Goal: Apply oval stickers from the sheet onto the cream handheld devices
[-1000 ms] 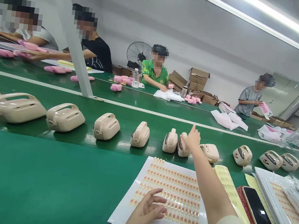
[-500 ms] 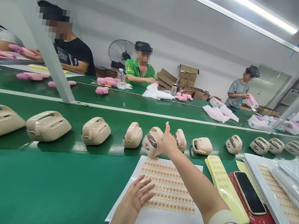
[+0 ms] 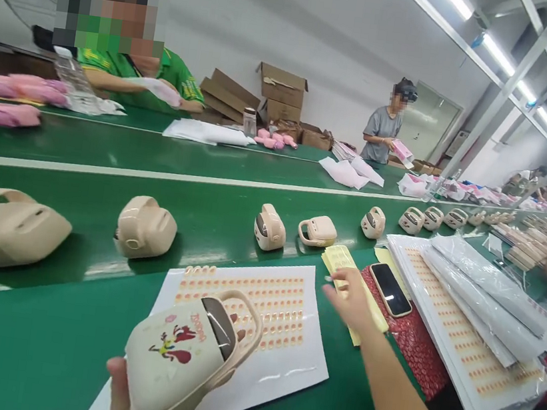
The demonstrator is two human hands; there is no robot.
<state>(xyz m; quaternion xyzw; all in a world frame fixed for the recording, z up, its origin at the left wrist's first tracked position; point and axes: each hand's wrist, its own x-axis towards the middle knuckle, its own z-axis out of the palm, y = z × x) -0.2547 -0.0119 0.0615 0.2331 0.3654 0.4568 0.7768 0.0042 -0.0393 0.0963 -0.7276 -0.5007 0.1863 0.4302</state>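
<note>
Along the green table, one printed case has left the row and is gripped by the left hand, lower centre, freeing the right hand for the yellow sheets, centre right, whether pinching one I cannot tell.

Green table carries sticker sheet, yellow sheets, apparently bubble wrap.

1. From the right hand, a gap between two beige cases is left at twelve o'clock.
2. At two, low passage is obstructed by the phone.
3. At eight, it is blocked by the held case.
</note>
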